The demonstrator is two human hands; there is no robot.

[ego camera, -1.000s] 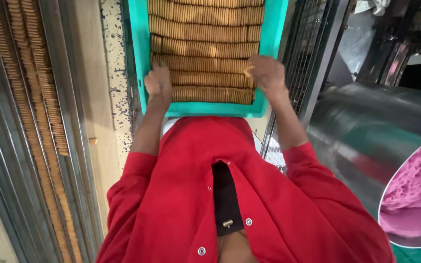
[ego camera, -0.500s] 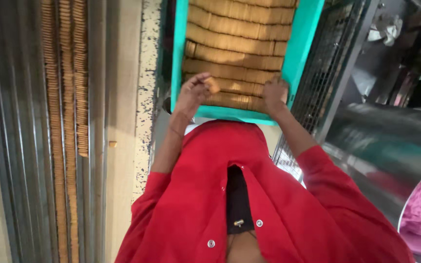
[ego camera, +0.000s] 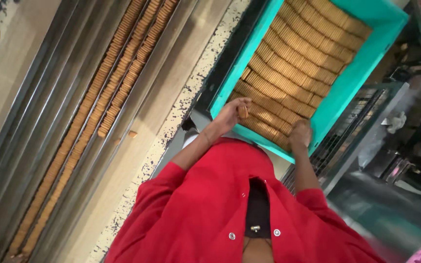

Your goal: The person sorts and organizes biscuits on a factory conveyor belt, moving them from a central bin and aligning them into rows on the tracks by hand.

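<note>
Closest to the camera, the person's red shirt (ego camera: 210,214) fills the lower part of the view, both sleeves reaching out toward a teal tray (ego camera: 339,104) ahead. The left hand (ego camera: 232,114) is at the tray's near left corner, fingers curled around a small stack of biscuits (ego camera: 243,112), pinching it just above the rows. The right hand (ego camera: 300,134) rests at the near edge of the tray, fingers bent down onto the nearest row; whether it grips any biscuit I cannot tell, since the fingertips are hidden.

Inside the tray, rows of golden-brown biscuits (ego camera: 293,73) stand on edge, packed tight from wall to wall. The tray sits on a metal frame beside a wire mesh panel (ego camera: 352,134) on the right.

Off to the left, past a speckled strip of floor (ego camera: 171,131), long metal channels (ego camera: 64,126) run away from us, carrying lines of biscuits (ego camera: 118,87) on edge. One or two loose biscuits (ego camera: 132,133) lie beside the near end of those lines.
</note>
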